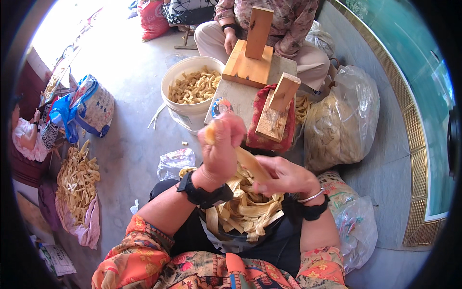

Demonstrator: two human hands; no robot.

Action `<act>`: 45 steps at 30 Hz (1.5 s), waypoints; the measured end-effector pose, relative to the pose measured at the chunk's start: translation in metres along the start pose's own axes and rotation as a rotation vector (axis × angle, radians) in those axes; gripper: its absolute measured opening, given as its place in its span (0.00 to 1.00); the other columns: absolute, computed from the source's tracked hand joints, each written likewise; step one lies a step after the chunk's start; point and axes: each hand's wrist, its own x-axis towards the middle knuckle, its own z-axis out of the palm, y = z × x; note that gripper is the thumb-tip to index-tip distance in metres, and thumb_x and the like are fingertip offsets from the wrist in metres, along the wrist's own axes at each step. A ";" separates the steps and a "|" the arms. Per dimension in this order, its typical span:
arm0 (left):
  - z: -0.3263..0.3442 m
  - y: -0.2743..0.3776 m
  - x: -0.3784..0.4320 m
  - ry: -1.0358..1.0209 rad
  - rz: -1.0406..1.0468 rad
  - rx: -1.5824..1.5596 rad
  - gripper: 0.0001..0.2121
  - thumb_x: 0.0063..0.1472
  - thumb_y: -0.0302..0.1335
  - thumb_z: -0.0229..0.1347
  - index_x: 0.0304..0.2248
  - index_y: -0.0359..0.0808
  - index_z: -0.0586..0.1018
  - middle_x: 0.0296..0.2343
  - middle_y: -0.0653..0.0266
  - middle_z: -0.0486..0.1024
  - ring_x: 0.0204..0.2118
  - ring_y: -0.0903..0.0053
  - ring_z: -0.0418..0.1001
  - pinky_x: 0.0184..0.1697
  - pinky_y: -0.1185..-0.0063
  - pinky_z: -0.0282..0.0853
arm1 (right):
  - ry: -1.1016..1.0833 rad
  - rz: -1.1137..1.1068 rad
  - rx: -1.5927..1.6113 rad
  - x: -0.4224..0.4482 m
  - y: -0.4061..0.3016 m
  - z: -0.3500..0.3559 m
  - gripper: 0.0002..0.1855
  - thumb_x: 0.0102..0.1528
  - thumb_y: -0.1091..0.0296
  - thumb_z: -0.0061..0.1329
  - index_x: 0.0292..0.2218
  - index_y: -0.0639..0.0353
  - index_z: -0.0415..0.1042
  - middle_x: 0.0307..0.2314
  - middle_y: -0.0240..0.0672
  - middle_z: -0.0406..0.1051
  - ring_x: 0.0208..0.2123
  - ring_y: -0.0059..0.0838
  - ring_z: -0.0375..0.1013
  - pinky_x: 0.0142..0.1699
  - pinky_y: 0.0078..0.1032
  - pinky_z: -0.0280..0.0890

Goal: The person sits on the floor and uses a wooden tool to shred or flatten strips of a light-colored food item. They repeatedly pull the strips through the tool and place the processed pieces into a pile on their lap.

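Observation:
A pale yellow, flat fibrous strip (252,163) runs between my two hands above my lap. My left hand (222,146) is closed in a fist around its upper end, and a folded yellowish end shows by the thumb. My right hand (283,175) grips the lower part between thumb and fingers. Both hands are slightly blurred. Below them, a dark-rimmed container between my legs holds a heap of similar loose strips (249,213). Just beyond my hands stands a small wooden block with an upright post (276,115), resting on a red cloth.
A white bucket (191,108) holds many short knotted pieces. Beyond the low bench (234,95), bearing a larger wooden stand (249,65), sits another person (267,21). Stuffed plastic bags (341,119) line the right wall. Strips lie heaped on pink cloth (77,184) at left, near a seated person (30,135).

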 end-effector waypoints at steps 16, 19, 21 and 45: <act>-0.003 -0.010 0.012 -0.340 0.599 0.661 0.14 0.57 0.38 0.52 0.31 0.33 0.79 0.25 0.57 0.77 0.23 0.65 0.76 0.25 0.74 0.71 | 0.269 -0.228 0.705 0.010 0.002 0.027 0.08 0.58 0.66 0.47 0.34 0.61 0.71 0.17 0.22 0.63 0.16 0.09 0.58 0.20 0.10 0.51; 0.008 -0.009 -0.006 -0.435 0.474 0.763 0.22 0.62 0.41 0.42 0.38 0.29 0.78 0.34 0.49 0.77 0.32 0.60 0.77 0.35 0.73 0.72 | 0.477 -0.413 0.263 0.008 0.013 0.024 0.13 0.56 0.64 0.50 0.38 0.65 0.70 0.22 0.26 0.69 0.22 0.11 0.65 0.26 0.12 0.59; 0.014 -0.003 -0.017 -0.462 0.279 0.760 0.20 0.61 0.37 0.45 0.43 0.28 0.75 0.41 0.46 0.73 0.38 0.56 0.75 0.43 0.72 0.70 | 0.629 -0.548 -0.090 0.010 0.016 0.025 0.15 0.55 0.63 0.51 0.40 0.66 0.70 0.24 0.28 0.71 0.27 0.13 0.68 0.31 0.14 0.63; 0.006 -0.010 0.000 -0.635 0.253 0.604 0.06 0.40 0.15 0.46 0.22 0.33 0.67 0.23 0.56 0.70 0.24 0.62 0.70 0.27 0.73 0.66 | 0.108 0.043 1.025 0.007 0.031 0.001 0.13 0.56 0.58 0.39 0.26 0.55 0.67 0.11 0.20 0.52 0.11 0.13 0.49 0.17 0.17 0.50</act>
